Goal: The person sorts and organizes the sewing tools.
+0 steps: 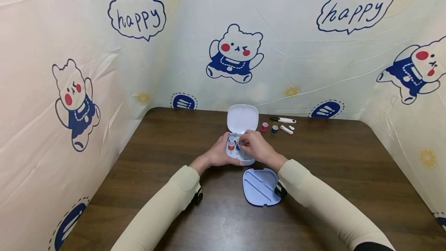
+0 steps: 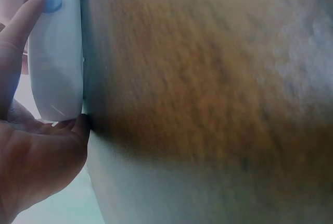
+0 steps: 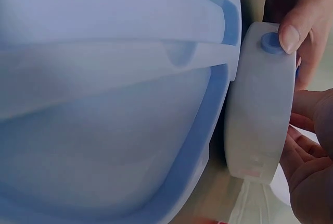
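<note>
A small white sewing box (image 1: 248, 162) stands with its lid (image 1: 242, 118) raised at the back. My left hand (image 1: 221, 153) grips its left side, and the thumb lies on the front beside a round blue button (image 2: 52, 3). Inside are several thread spools, among them an orange spool (image 1: 231, 146) and white ones behind it. Reaching in from the right, my right hand (image 1: 258, 146) has thumb and fingers pinched at a dark blue thread spool (image 1: 239, 146); the fingers partly cover it. In the right wrist view the box front (image 3: 258, 109) hides those fingertips.
A light blue divided tray (image 1: 260, 187) lies in front of the box, under my right wrist. Behind to the right are a pink spool (image 1: 265, 126), a dark spool (image 1: 275, 129), a black-and-white tool (image 1: 283, 120) and a small pale tool (image 1: 287, 129). Printed cloth (image 1: 289, 61) walls the table.
</note>
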Demonstrator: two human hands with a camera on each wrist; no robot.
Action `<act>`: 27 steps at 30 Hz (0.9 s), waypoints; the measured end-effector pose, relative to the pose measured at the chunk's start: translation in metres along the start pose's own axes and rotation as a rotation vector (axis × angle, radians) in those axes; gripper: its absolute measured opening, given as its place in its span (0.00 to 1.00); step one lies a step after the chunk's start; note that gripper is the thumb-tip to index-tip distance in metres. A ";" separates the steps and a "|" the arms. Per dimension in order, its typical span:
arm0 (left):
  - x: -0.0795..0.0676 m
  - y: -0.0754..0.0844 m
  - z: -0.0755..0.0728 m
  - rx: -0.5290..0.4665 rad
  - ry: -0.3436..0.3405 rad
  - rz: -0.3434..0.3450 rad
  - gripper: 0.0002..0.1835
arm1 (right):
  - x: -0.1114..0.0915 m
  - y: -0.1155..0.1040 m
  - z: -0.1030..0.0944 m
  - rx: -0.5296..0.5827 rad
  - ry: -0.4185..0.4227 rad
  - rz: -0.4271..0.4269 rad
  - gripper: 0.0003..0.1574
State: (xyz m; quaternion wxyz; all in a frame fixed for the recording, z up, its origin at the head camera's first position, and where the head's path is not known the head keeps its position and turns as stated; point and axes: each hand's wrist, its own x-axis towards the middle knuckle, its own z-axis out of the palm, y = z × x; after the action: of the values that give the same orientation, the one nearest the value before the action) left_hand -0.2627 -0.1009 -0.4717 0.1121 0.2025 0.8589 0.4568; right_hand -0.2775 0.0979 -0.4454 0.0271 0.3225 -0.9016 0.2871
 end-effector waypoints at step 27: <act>-0.003 0.005 0.000 0.001 0.006 -0.040 0.58 | 0.004 -0.003 0.007 -0.023 -0.008 0.060 0.12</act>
State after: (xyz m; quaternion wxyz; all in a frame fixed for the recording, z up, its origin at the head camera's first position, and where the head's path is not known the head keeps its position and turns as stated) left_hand -0.2590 -0.1001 -0.4675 0.1186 0.1842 0.8634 0.4544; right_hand -0.2776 0.0899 -0.4488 0.0183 0.2961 -0.9142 0.2762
